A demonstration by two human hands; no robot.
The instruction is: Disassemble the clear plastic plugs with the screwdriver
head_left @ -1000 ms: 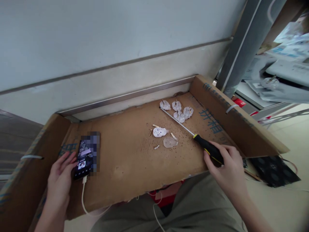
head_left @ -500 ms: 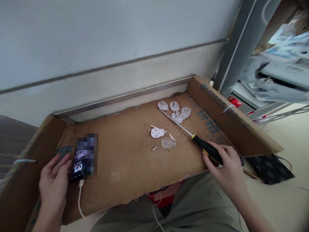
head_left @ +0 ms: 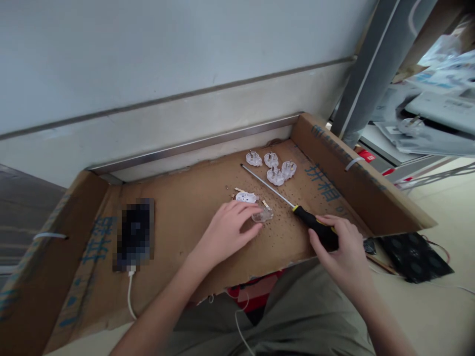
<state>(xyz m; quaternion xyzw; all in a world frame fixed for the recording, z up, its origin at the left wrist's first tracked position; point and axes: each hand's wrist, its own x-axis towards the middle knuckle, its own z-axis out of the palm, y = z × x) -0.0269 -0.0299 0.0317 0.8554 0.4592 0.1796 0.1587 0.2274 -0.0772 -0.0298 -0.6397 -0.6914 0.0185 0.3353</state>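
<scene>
My right hand [head_left: 341,249] grips the black and yellow handle of a long screwdriver [head_left: 297,210], whose thin shaft lies on the cardboard tray [head_left: 178,217] and points toward the back. My left hand [head_left: 226,227] rests in the middle of the tray, fingers spread over two opened clear plug halves: a white-faced one [head_left: 247,197] and a clear one [head_left: 264,215]. The fingertips touch or nearly touch them; I cannot tell which. Small brass pins and a screw lie beside them.
Several assembled clear plugs [head_left: 272,167] sit at the tray's back right. A phone [head_left: 134,235] with a white cable lies at the left. The tray's cardboard walls rise left and right; a grey post [head_left: 374,64] and cluttered shelves stand on the right.
My left hand has left the phone and moved right to the loose plug halves in the middle. My right hand still holds the screwdriver, its tip shifted slightly left.
</scene>
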